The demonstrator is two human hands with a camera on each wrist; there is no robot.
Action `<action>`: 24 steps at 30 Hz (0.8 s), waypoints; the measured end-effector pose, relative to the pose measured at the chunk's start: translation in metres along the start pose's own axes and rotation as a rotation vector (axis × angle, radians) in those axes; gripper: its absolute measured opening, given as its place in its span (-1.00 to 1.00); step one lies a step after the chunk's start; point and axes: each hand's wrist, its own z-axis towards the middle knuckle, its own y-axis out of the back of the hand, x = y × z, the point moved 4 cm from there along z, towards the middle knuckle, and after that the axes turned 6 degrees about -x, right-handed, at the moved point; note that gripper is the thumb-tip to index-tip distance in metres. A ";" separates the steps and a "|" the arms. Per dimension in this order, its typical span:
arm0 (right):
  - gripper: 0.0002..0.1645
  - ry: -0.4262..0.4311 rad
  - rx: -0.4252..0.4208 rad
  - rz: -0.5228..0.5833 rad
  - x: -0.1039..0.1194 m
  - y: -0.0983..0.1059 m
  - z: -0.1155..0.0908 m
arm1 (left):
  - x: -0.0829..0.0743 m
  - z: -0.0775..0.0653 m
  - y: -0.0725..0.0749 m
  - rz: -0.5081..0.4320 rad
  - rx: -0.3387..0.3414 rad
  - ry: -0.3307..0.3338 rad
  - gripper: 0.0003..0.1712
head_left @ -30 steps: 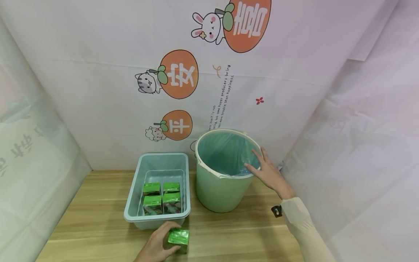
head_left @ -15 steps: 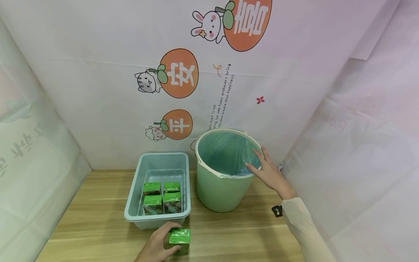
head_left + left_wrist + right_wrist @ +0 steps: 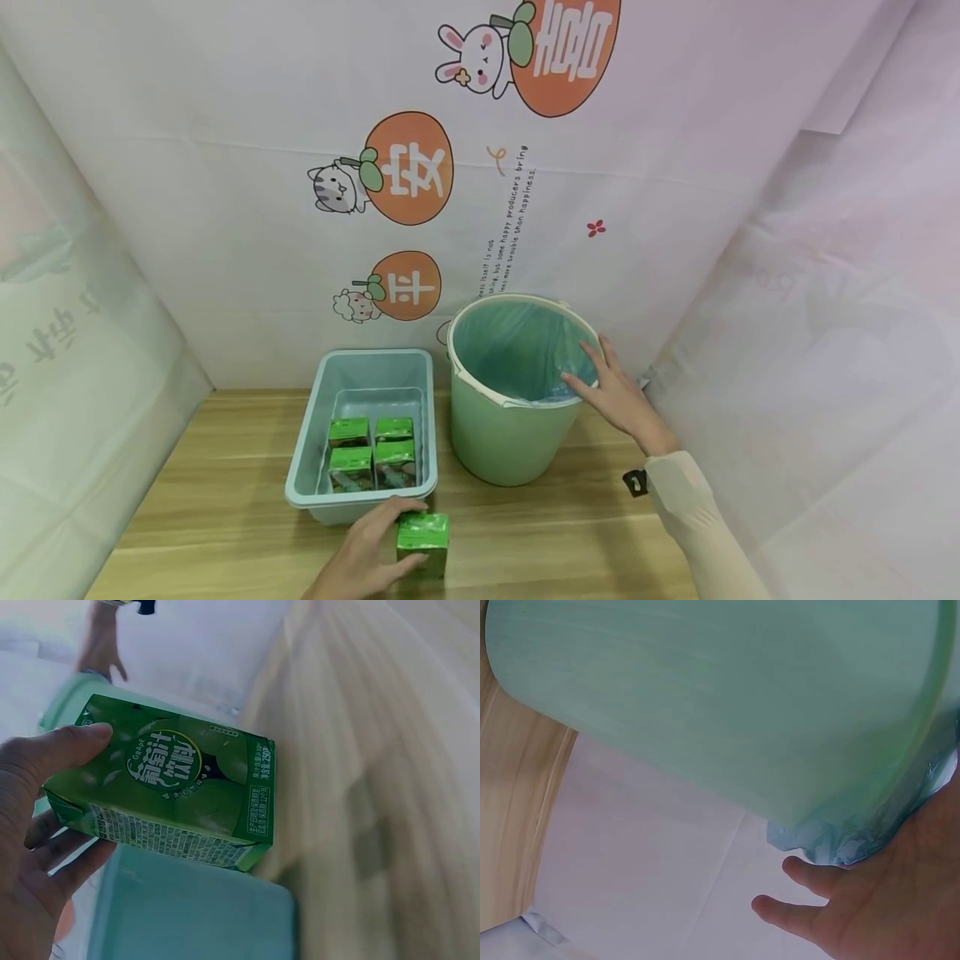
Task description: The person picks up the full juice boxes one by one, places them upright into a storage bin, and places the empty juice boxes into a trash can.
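Observation:
In the head view my left hand [image 3: 362, 552] grips a green juice carton [image 3: 423, 540] between thumb and fingers, just in front of the blue-grey tub [image 3: 295, 467]. The left wrist view shows the word GRAPE on the carton's broad face [image 3: 172, 761], with the thumb across one end. My right hand [image 3: 621, 402] rests at the right side of the rim of a pale green bin [image 3: 502, 446], its fingers spread. A thin bluish liner bag [image 3: 840, 836] folds over that rim under the hand. Inside the tub stand several similar green-topped cartons [image 3: 351, 458].
Both containers stand side by side on a wood-grain table [image 3: 225, 517], near the back wall [image 3: 247, 250] of printed white cloth. Similar cloth hangs on the left and right sides. A small black object [image 3: 635, 483] shows beside the right sleeve.
My left hand and its carton have shifted slightly right and a little farther from me. The right hand, bin and tub have stayed in place.

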 end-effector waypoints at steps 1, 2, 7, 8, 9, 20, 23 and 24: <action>0.09 0.000 0.001 -0.001 0.000 0.000 0.000 | -0.003 0.004 0.002 -0.001 0.000 0.004 -0.17; 0.09 0.001 0.002 -0.002 0.000 0.000 0.000 | -0.005 0.008 0.005 -0.001 0.001 0.016 -0.18; 0.10 0.001 0.004 -0.008 -0.002 -0.001 0.001 | -0.016 0.032 0.019 -0.052 0.003 0.108 -0.22; 0.10 0.001 0.005 -0.009 -0.002 -0.001 0.001 | -0.018 0.038 0.022 -0.066 0.001 0.123 -0.23; 0.09 0.001 0.004 -0.009 -0.002 -0.001 0.002 | -0.020 0.044 0.025 -0.075 -0.004 0.130 -0.24; 0.09 -0.005 0.009 0.003 -0.003 -0.002 0.000 | -0.036 0.108 0.060 -0.077 -0.074 0.101 -0.31; 0.10 -0.011 0.009 0.005 -0.003 -0.002 0.000 | -0.039 0.122 0.065 -0.087 -0.083 0.129 -0.32; 0.10 -0.013 0.009 0.007 -0.002 -0.001 0.000 | -0.040 0.127 0.066 -0.090 -0.081 0.131 -0.32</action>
